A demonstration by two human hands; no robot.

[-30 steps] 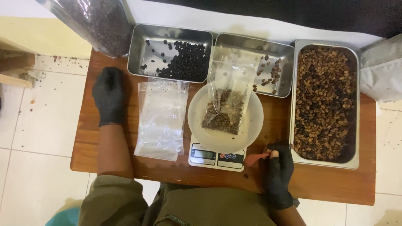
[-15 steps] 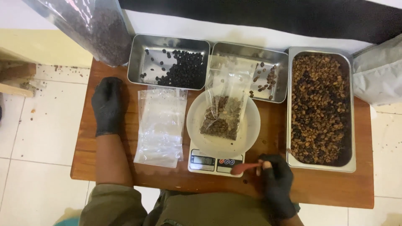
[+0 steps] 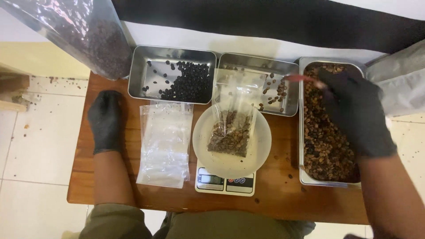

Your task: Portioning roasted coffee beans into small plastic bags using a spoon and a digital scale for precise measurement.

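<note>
Black gloves cover both hands of the person at the small wooden table [image 3: 110, 194]. I take the kitchen scale [image 3: 226, 182] as the landmark; it stands near the front edge of the table, about in the middle.

On top of the scale sits a pale round bowl [image 3: 256, 150], and in this bowl stands a clear plastic pouch [image 3: 231, 132], partly filled with light brown beans. Just left of the scale lies a stack of empty clear pouches [image 3: 164, 146]. Further left of the scale, past this stack, the left hand [image 3: 106, 120] rests flat on the wood with the palm down and the fingers stretched out — it holds nothing.

Right of the scale is a long metal tray [image 3: 302, 132] full of mixed brown beans. The right hand [image 3: 354, 110] hovers over this tray, well apart from the scale, with the fingers curled together around a thin reddish tool [image 3: 303, 79]. The tip of the tool points left, toward the tray behind the scale. How the tool ends I cannot tell, because it is blurred.

Behind the scale stand two more metal trays side by side. The one behind and left [image 3: 150, 73] holds black beans gathered at its right side — the one directly behind [image 3: 283, 66] holds only a few brown beans. Far behind and left of the scale a big clear bag [image 3: 84, 35] with dark beans leans at the table corner.
</note>
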